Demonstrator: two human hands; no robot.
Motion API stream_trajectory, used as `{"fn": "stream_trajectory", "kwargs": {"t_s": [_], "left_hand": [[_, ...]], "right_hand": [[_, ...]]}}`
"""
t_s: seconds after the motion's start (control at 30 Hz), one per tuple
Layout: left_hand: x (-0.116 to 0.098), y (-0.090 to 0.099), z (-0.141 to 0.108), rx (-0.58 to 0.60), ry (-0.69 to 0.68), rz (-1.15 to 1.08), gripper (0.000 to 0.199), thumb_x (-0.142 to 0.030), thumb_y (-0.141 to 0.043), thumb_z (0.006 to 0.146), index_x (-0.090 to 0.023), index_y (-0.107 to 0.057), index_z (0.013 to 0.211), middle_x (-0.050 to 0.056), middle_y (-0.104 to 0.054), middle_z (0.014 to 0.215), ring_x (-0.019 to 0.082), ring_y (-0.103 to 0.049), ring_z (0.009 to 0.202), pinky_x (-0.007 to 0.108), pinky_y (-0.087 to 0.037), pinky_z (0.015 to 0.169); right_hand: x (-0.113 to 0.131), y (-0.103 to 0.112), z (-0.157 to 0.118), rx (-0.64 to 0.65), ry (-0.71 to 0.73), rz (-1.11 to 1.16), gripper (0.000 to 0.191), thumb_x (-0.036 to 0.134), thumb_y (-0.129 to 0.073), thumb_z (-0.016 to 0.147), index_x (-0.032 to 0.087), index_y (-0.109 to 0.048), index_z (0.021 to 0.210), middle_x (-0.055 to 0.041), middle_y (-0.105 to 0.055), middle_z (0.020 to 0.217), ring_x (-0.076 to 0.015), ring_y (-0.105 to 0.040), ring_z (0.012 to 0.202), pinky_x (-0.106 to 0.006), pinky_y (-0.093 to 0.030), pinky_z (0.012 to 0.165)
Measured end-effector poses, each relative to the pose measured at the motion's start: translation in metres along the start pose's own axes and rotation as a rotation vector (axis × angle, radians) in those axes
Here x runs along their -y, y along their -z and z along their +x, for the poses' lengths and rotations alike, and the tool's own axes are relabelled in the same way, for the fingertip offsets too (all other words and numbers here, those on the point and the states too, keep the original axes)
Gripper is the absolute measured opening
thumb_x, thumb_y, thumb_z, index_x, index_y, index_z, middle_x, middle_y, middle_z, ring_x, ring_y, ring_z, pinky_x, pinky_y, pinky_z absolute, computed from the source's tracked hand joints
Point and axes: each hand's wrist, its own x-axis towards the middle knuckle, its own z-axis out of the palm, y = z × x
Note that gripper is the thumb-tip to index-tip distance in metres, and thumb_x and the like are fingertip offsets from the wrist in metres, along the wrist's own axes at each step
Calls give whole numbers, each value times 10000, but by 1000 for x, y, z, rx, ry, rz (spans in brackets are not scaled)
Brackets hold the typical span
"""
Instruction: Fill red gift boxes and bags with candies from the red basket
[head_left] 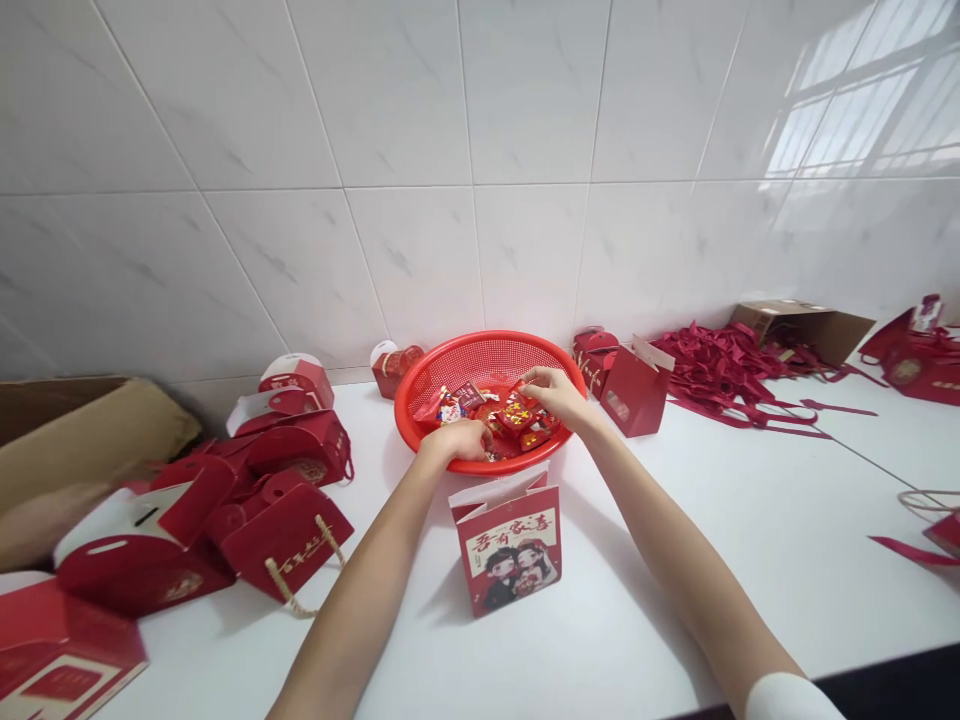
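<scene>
A round red plastic basket (487,345) with perforated sides holds red, gold and white wrapped candies (517,412). My left hand (463,440) reaches over its near left rim, fingers curled down among the candies; what they hold, if anything, is hidden. Over the right side of the basket, my right hand (551,392) has its thumb and fingers pinched at the candies, and the item between them is too small to make out. A red paper box (514,550) with a cartoon couple on its front stands upright between my forearms, its top open.
Red gift boxes (289,520) crowd the left side beside a brown carton (90,450). Behind right stand a red box (636,388), a heap of red ribbons (716,370) and an open cardboard box (832,335). A tiled wall (525,240) rises behind the white table (615,620).
</scene>
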Motion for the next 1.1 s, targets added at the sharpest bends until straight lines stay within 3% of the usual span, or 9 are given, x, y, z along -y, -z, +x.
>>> {"fn": "stream_trajectory", "kwargs": {"t_s": [0.3,0.47,0.67,0.77,0.9,1.0,1.1], "left_hand": [[3,3,2,45,-201,-210,228,-243,-654,648,-202,-752,850,21,-761,876,208,-670,824,234,-456,664],[2,3,0,-15,-246,-377,151,-243,-650,610,-190,-733,725,10,-738,738,197,-649,714,240,-449,617],[-2,4,0,-277,-124,-515,244,-198,-628,666,-170,-765,867,14,-724,703,184,-638,677,240,-444,608],[-1,3,2,-374,-146,-541,164,-261,-606,742,-178,-733,681,4,-673,622,156,-576,594,242,-399,562],[3,0,7,-481,-110,-601,403,-452,-628,801,-178,-636,506,-30,-472,422,118,-398,444,258,-285,475],[6,0,9,-556,-104,-638,502,-538,-646,798,-186,-562,451,-42,-403,392,110,-378,430,257,-265,471],[6,2,8,-703,-97,-664,564,-585,-609,822,-191,-487,438,-36,-408,415,116,-414,456,257,-280,495]], "right_hand": [[3,0,-2,-6,-34,90,127,168,-690,660,176,-619,765,11,-649,710,-111,-600,609,-201,-485,518],[2,2,-2,-13,-16,111,133,205,-688,646,186,-628,763,10,-658,701,-116,-601,599,-218,-490,528],[5,4,-4,14,0,122,141,264,-701,645,186,-637,743,11,-650,688,-123,-607,610,-236,-495,556],[6,3,-4,9,-13,130,146,258,-716,639,183,-640,738,6,-659,712,-123,-605,623,-235,-491,553],[8,3,-4,11,-36,132,154,257,-747,625,173,-654,713,5,-653,704,-123,-599,638,-226,-492,550],[13,3,-8,109,-46,150,182,278,-788,618,168,-680,714,9,-652,697,-115,-597,642,-211,-486,552],[21,-2,-16,312,-91,171,210,314,-808,628,171,-708,743,-3,-677,710,-132,-622,655,-230,-511,574]]}}
